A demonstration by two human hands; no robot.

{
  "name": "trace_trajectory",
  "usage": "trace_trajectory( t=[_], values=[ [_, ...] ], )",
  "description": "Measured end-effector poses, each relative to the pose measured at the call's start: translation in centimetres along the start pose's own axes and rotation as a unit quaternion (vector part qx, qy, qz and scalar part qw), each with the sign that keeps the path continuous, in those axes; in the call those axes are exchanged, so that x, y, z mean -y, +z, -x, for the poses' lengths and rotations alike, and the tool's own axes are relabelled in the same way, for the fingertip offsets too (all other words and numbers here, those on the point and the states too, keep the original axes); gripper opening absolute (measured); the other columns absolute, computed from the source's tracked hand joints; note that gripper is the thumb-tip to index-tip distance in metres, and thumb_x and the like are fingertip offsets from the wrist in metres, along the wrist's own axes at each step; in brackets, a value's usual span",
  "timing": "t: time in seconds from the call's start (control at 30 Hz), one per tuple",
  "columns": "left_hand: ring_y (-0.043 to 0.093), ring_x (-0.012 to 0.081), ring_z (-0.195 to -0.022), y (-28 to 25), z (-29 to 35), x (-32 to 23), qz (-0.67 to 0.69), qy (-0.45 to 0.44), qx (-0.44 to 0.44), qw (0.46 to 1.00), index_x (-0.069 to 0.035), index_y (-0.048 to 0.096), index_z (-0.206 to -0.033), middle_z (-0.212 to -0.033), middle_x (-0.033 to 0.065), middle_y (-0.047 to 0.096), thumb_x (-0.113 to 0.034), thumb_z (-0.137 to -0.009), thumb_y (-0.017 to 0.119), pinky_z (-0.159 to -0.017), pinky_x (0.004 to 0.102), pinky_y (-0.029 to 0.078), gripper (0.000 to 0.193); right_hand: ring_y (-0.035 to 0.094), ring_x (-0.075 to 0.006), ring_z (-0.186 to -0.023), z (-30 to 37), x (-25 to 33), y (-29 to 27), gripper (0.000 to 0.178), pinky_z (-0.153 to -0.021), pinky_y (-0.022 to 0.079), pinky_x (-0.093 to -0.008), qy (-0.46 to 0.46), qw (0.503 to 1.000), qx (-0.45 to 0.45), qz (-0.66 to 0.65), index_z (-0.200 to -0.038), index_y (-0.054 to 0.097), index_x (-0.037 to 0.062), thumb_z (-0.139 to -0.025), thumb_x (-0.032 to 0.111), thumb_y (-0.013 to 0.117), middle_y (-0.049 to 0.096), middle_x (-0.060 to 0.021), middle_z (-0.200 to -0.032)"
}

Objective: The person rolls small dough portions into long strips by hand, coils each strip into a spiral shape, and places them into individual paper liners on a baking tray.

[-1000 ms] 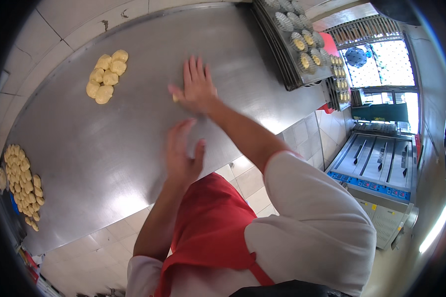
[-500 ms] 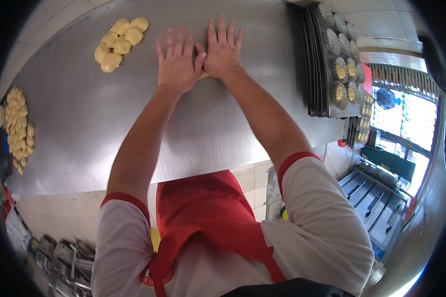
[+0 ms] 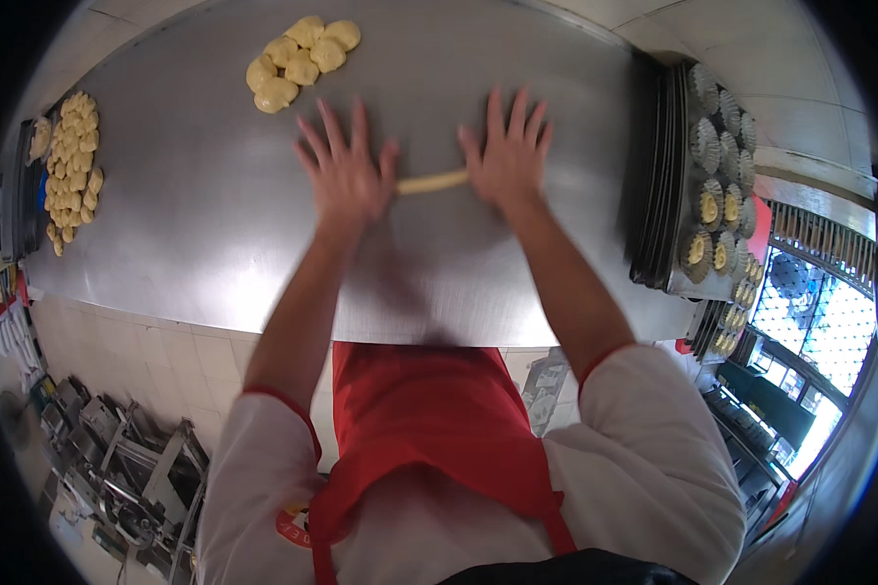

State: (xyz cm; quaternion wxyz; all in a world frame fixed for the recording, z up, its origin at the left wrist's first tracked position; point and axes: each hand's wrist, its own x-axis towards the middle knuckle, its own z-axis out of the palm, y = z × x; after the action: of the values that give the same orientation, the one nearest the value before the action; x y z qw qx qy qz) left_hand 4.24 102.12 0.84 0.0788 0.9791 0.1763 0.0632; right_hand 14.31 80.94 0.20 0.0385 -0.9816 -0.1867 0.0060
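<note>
A thin rope of pale yellow dough [image 3: 432, 182] lies across the metal table, its middle showing between my hands. My left hand [image 3: 346, 175] presses palm down over its left end, fingers spread. Over the right end, my right hand [image 3: 509, 161] lies flat, fingers also spread and pointing to the far side. Both palms hide the ends of the rope. Just beyond my left hand sits a cluster of several round dough balls [image 3: 300, 60], touching one another.
At the right stands a stack of dark trays [image 3: 658, 185], with fluted metal molds [image 3: 704, 146] on top, some holding yellow dough. Many small dough pieces [image 3: 73, 166] are heaped at the table's [image 3: 195, 234] left end. Metal equipment [image 3: 146, 478] stands on the floor at lower left.
My hands have moved apart from side by side. Between them the dough, nearly hidden before, now shows as a long rope. The view has shifted.
</note>
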Motion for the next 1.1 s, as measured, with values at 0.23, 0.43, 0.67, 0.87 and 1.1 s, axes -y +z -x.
trace_trajectory(
  t=[0.23, 0.43, 0.67, 0.87, 1.1],
  values=[
    [0.014, 0.0449, -0.165, -1.1, 5.4, 1.7, -0.017, 0.164, 0.114, 0.980, -0.010, 0.024, -0.172, -0.179, 0.0191, 0.019, -0.053, -0.110, 0.046, -0.132, 0.0610, 0.014, 0.079, 0.019, -0.0504, -0.162, 4.2, -1.3, 0.1, 0.073, -0.130, 0.016, -0.0655, -0.080, 0.997, -0.003, -0.004, -0.171, 0.028, 0.0136, -0.112, 0.055, 0.039, 0.020, -0.0178, -0.179],
    [0.048, 0.0436, -0.149, -6.6, 18.6, 5.9, 0.122, 0.194, 0.146, 0.962, -0.002, 0.047, -0.159, -0.164, 0.0230, 0.047, -0.029, -0.099, 0.072, -0.120, 0.0525, 0.044, 0.070, 0.034, -0.0447, -0.156, 21.4, -2.4, -3.5, 0.058, -0.123, 0.029, -0.0659, -0.061, 0.992, 0.046, -0.102, -0.160, 0.050, 0.0190, -0.104, 0.027, 0.062, 0.040, -0.0109, -0.170],
    [0.076, 0.0259, -0.088, -6.8, 16.0, 9.2, 0.500, -0.042, 0.262, 0.824, 0.000, 0.065, -0.126, -0.110, 0.0145, 0.078, -0.012, -0.091, 0.082, -0.075, 0.0395, 0.061, 0.040, 0.073, -0.0325, -0.084, 23.4, -2.5, -10.7, 0.017, -0.077, 0.059, -0.0423, -0.073, 0.954, 0.200, -0.210, -0.113, 0.071, 0.0045, -0.103, 0.018, 0.069, 0.073, -0.0143, -0.096],
    [0.074, 0.0146, -0.083, -11.2, 20.3, 3.0, 0.746, -0.027, 0.337, 0.574, -0.007, 0.068, -0.110, -0.094, 0.0068, 0.078, -0.003, -0.092, 0.084, -0.080, 0.0301, 0.058, 0.024, 0.072, -0.0148, -0.086, 24.9, 9.5, -29.0, 0.017, -0.079, 0.059, -0.0297, -0.174, 0.889, -0.008, -0.423, -0.109, 0.077, 0.0002, -0.093, -0.002, 0.080, 0.073, -0.0090, -0.099],
    [0.076, 0.0177, -0.094, -15.2, 21.0, 2.1, 0.860, 0.098, 0.343, 0.366, -0.006, 0.067, -0.104, -0.099, 0.0075, 0.079, 0.009, -0.093, 0.077, -0.084, 0.0307, 0.061, 0.021, 0.073, -0.0116, -0.093, 29.8, 9.1, -32.9, 0.012, -0.083, 0.060, -0.0281, 0.032, 0.886, 0.217, -0.408, -0.104, 0.079, -0.0013, -0.092, -0.004, 0.081, 0.077, -0.0070, -0.099]
  ],
)
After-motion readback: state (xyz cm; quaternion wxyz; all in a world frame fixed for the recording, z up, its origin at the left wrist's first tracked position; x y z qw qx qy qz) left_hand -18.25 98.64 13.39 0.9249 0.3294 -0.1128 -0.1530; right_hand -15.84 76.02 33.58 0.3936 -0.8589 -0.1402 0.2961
